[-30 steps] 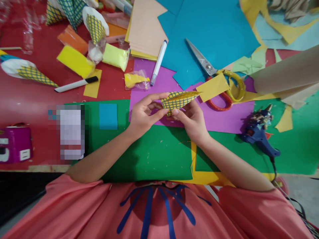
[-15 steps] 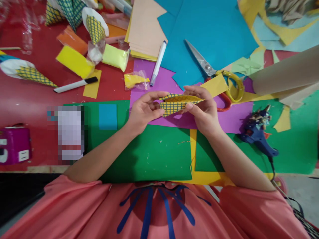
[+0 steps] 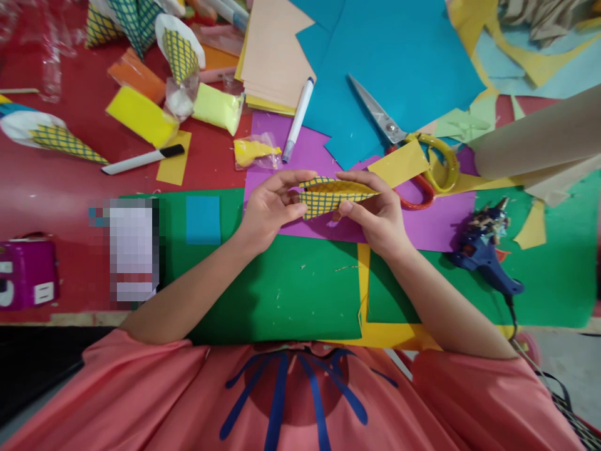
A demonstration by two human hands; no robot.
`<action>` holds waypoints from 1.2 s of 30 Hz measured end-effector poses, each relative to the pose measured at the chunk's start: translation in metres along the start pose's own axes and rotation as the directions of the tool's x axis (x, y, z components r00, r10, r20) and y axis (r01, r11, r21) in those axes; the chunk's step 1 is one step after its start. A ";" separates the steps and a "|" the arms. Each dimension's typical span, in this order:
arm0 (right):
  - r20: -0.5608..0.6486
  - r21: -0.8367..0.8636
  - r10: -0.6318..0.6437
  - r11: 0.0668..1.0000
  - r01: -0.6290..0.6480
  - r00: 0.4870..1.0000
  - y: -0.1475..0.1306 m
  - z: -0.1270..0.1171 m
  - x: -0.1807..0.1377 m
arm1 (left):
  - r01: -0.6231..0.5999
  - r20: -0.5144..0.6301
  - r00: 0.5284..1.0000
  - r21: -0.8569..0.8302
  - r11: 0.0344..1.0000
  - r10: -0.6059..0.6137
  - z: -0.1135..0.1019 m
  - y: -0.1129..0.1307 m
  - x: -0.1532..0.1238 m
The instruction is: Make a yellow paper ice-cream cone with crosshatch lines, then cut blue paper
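Between my two hands is a small yellow paper cone with a dark grid drawn on it, lying sideways with its seam side partly apart. My left hand pinches the wide left end between thumb and fingers. Toward the narrow right end, my right hand grips it, thumb in front and fingers behind. The cone is held above a purple sheet. Just right of my right hand lie scissors with yellow and red handles, partly covered by a yellow paper strip.
A blue glue gun with a cord lies at the right on green sheets. A white marker, clay packets and finished cones sit farther back and left. A pale roll juts in from the right.
My right hand has shifted slightly left along the cone, its thumb now nearer the middle. My left hand has barely moved.
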State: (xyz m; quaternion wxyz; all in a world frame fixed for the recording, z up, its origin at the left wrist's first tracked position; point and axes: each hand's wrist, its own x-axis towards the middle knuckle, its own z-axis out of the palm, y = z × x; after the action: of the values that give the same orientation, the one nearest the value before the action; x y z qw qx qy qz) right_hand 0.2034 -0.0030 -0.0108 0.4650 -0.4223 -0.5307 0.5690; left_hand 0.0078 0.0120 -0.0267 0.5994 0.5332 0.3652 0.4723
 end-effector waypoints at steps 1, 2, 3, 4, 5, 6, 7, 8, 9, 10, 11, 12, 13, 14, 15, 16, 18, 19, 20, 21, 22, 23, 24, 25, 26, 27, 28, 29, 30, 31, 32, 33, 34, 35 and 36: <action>0.005 0.004 0.002 1.000 -0.002 1.000 0.000 0.000 0.000 | 0.001 0.005 1.000 -0.005 1.000 -0.001 0.000 0.000 0.000; 0.008 0.011 -0.001 1.000 0.001 1.000 0.000 0.000 0.000 | 0.002 0.009 1.000 -0.015 1.000 -0.002 0.000 0.000 0.000; 0.008 0.017 -0.007 1.000 0.007 1.000 0.000 0.000 -0.001 | 0.003 0.008 1.000 -0.026 1.000 -0.003 0.000 0.001 0.000; 0.006 0.020 -0.012 1.000 0.012 1.000 0.000 0.000 -0.001 | 0.007 0.004 1.000 -0.036 0.999 -0.007 0.000 0.001 0.000; 0.002 0.019 -0.012 1.000 0.012 1.000 0.000 0.000 -0.001 | 0.013 0.000 1.000 -0.041 0.999 -0.013 0.001 0.002 0.000; -0.002 0.013 -0.006 1.000 0.006 1.000 0.001 0.000 -0.001 | 0.020 -0.002 1.000 -0.043 0.999 -0.020 0.001 0.002 0.000; -0.007 0.006 0.003 1.000 -0.003 1.000 0.001 0.000 -0.001 | 0.022 0.000 1.000 -0.040 0.999 -0.022 0.001 0.002 0.000; -0.013 0.000 0.013 1.000 -0.013 1.000 0.001 0.001 -0.001 | 0.017 0.005 1.000 -0.032 0.999 -0.016 0.001 0.002 0.000; -0.017 -0.003 0.021 1.000 -0.021 1.000 0.001 0.001 -0.001 | 0.007 0.013 1.000 -0.017 1.000 -0.007 0.001 0.001 0.000; -0.022 -0.003 0.027 1.000 -0.027 0.999 0.001 0.001 -0.001 | -0.019 0.018 1.000 0.000 1.000 0.019 0.000 0.000 0.000; -0.029 -0.001 0.028 1.000 -0.028 0.999 0.001 0.002 -0.001 | -0.052 0.019 0.999 0.023 0.998 0.051 0.000 0.000 0.000; -0.037 0.003 0.026 1.000 -0.026 0.999 0.001 0.002 -0.001 | -0.085 0.011 0.996 0.058 0.995 0.084 -0.001 -0.001 0.000; -0.045 0.007 0.021 1.000 -0.021 0.999 0.000 0.002 0.000 | -0.115 -0.007 0.993 0.101 0.988 0.117 -0.002 -0.002 0.000; -0.050 0.009 0.018 1.000 -0.018 0.999 0.000 0.003 0.000 | -0.140 -0.030 0.989 0.153 0.978 0.146 -0.003 -0.002 0.000; -0.052 0.010 0.019 1.000 -0.018 0.998 -0.001 0.003 0.000 | -0.158 -0.054 0.984 0.206 0.966 0.172 -0.004 -0.002 0.000; -0.050 0.011 0.023 1.000 -0.023 0.998 -0.002 0.004 0.000 | -0.171 -0.064 0.979 0.251 0.953 0.192 -0.005 -0.002 0.000; -0.037 0.017 0.042 0.999 -0.041 0.998 -0.003 0.005 -0.001 | -0.183 -0.056 0.976 0.301 0.936 0.209 -0.005 0.000 0.000; -0.029 0.025 0.051 0.998 -0.050 0.998 -0.003 0.006 -0.002 | -0.185 -0.030 0.979 0.305 0.934 0.204 -0.004 0.001 -0.001; -0.019 0.038 0.057 0.998 -0.056 0.998 -0.004 0.007 -0.003 | -0.185 -0.002 0.981 0.301 0.935 0.195 -0.003 0.003 -0.001; -0.009 0.053 0.061 0.997 -0.061 0.998 -0.004 0.008 -0.003 | -0.180 0.031 0.983 0.296 0.938 0.179 -0.002 0.004 -0.002; 0.003 0.066 0.065 0.996 -0.065 0.998 -0.004 0.008 -0.004 | -0.188 0.059 0.982 0.290 0.938 0.178 -0.001 0.006 -0.002; 0.015 0.077 0.069 0.995 -0.070 0.997 -0.005 0.009 -0.005 | -0.200 0.081 0.980 0.285 0.938 0.184 0.000 0.008 -0.003; 0.027 0.086 0.072 0.994 -0.075 0.997 -0.005 0.009 -0.005 | -0.210 0.094 0.977 0.281 0.936 0.191 0.001 0.010 -0.003; 0.035 0.093 0.076 0.993 -0.079 0.996 -0.005 0.009 -0.005 | -0.226 0.104 0.973 0.277 0.934 0.205 0.002 0.011 -0.004; 0.042 0.101 0.082 0.991 -0.086 0.996 -0.006 0.009 -0.005 | -0.229 0.106 0.973 0.276 0.933 0.207 0.003 0.013 -0.004; 0.048 0.111 0.088 0.989 -0.093 0.995 -0.006 0.009 -0.004 | -0.225 0.108 0.973 0.274 0.935 0.203 0.003 0.014 -0.005; 0.052 0.122 0.096 0.987 -0.102 0.994 -0.006 0.009 -0.004 | -0.215 0.108 0.975 0.272 0.938 0.192 0.003 0.015 -0.005; 0.052 0.132 0.106 0.985 -0.112 0.993 -0.005 0.009 -0.004 | -0.196 0.105 0.979 0.271 0.942 0.174 0.003 0.015 -0.006; 0.050 0.139 0.116 0.983 -0.122 0.992 -0.005 0.009 -0.003 | -0.182 0.104 0.982 0.266 0.947 0.160 0.003 0.015 -0.006; 0.044 0.145 0.123 0.981 -0.128 0.991 -0.004 0.009 -0.003 | -0.166 0.101 0.984 0.258 0.952 0.144 0.003 0.015 -0.007; 0.039 0.154 0.124 0.980 -0.128 0.992 -0.003 0.009 -0.003 | -0.147 0.098 0.987 0.248 0.958 0.126 0.003 0.015 -0.007; 0.032 0.162 0.122 0.979 -0.125 0.992 -0.002 0.009 -0.003 | -0.132 0.096 0.989 0.236 0.963 0.112 0.003 0.015 -0.008; 0.029 0.170 0.119 0.978 -0.122 0.992 -0.001 0.009 -0.003 | -0.124 0.094 0.990 0.223 0.967 0.105 0.003 0.014 -0.008; 0.030 0.174 0.116 0.977 -0.120 0.993 -0.001 0.009 -0.003 | -0.124 0.092 0.990 0.210 0.970 0.107 0.004 0.014 -0.007; 0.033 0.175 0.114 0.977 -0.118 0.993 -0.001 0.009 -0.003 | -0.131 0.089 0.989 0.198 0.971 0.115 0.004 0.014 -0.007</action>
State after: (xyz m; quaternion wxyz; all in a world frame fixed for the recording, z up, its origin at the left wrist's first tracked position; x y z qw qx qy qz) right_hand 0.1952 -0.0074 -0.0094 0.4604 -0.4032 -0.4579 0.6449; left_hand 0.0075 0.0037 -0.0130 0.5250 0.6310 0.3546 0.4477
